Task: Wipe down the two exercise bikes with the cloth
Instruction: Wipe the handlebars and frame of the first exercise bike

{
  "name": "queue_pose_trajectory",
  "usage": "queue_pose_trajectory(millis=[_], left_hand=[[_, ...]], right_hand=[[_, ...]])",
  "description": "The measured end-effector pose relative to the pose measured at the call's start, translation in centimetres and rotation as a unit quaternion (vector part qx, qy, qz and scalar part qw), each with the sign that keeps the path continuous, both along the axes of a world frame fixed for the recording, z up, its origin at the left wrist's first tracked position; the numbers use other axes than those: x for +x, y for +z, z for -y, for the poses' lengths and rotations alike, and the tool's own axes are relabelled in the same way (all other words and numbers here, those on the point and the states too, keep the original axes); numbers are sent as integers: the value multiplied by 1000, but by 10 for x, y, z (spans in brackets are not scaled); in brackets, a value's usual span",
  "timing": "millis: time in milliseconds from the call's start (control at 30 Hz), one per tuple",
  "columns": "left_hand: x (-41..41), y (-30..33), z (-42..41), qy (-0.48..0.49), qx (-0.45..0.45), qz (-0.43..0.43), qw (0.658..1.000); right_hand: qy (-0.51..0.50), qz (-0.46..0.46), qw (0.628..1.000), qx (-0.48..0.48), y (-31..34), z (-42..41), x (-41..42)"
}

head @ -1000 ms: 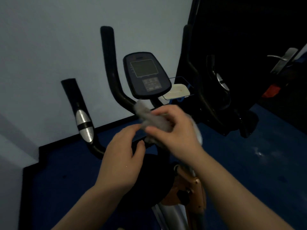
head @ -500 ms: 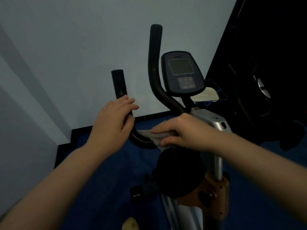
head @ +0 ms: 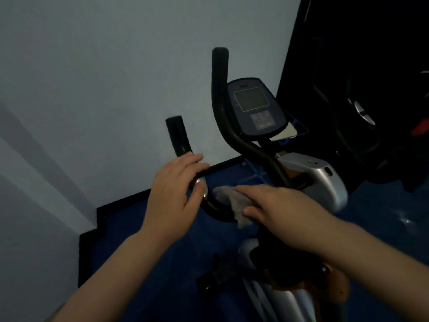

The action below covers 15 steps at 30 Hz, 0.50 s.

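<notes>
The person stands over the exercise bike (head: 311,182), which sits close to a pale wall (head: 92,89) on a blue floor (head: 144,240). The left hand (head: 174,194) is curled around the left handlebar (head: 180,140), gripping it just below the black foam end. The right hand (head: 274,205) lies flat, fingers stretched out, pressing a grey cloth (head: 234,205) onto the curved lower bar. The cloth bunches out past the fingertips. Above sits the dark console (head: 255,108) with its unlit screen. A second bike, to the right, is lost in shadow.
</notes>
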<state>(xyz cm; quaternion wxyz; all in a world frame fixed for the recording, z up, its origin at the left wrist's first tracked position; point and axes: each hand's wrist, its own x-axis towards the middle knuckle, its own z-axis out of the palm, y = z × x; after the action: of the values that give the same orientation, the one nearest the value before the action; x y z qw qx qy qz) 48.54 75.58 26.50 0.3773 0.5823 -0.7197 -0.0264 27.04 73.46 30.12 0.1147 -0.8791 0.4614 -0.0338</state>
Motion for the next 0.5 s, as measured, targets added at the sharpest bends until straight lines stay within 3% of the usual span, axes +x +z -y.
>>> queue_pose_trajectory(millis=[100,267,367,500], left_hand=[[19,14,10,-39,-23,-30,999],[65,35,32,-92,-80,-19,992],[89,35,45,-110,-50,-47,992],[88,30,56,-177,13,-121,977]], right_hand=[[-77,15,993,-84,-13,-22,52],[-214,130,965,-83,-21,-45,86],[-281,168,932,-153,-35,-71,105],[-318,301,890,-124,-27,-59,151]])
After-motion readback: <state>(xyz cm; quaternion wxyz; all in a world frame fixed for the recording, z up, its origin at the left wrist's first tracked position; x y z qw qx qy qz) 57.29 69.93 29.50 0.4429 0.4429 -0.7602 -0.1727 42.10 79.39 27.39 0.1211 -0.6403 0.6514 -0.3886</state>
